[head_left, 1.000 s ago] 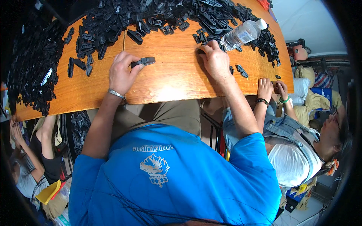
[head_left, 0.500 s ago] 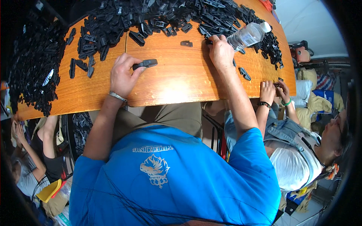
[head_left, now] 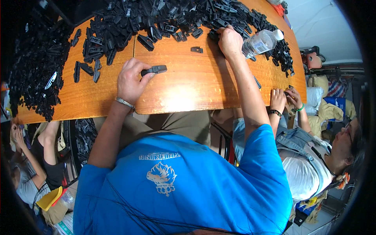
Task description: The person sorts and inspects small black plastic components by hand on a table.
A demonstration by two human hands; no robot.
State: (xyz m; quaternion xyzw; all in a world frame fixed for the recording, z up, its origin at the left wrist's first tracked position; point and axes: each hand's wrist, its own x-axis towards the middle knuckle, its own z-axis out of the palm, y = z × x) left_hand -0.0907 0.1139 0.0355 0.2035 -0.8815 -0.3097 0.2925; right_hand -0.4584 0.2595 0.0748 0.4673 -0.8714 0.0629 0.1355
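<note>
My left hand [head_left: 132,80] is closed above the wooden table [head_left: 188,86], holding a long black plastic clip [head_left: 158,69] between thumb and fingers. The clip sticks out to the right. Farther off, my right hand [head_left: 231,41] reaches to the near edge of a heap of black plastic parts [head_left: 152,17]. Its fingers are bent together at dark pieces, and what they grip is mostly hidden. A small black piece [head_left: 197,49] lies alone between my hands. Just right of my right hand, a clear plastic bottle [head_left: 260,43] with a white cap lies tilted over the parts.
A second heap of small black parts [head_left: 37,70] covers the table's left end. A few loose black clips [head_left: 86,68] lie beside it. At the right, a co-worker's hands [head_left: 279,100] handle a small dark part at the table edge. Another person [head_left: 29,160] sits at the left.
My right hand has moved slightly farther away, toward the heap. My left hand still holds the clip in nearly the same place. The view has shifted a little.
</note>
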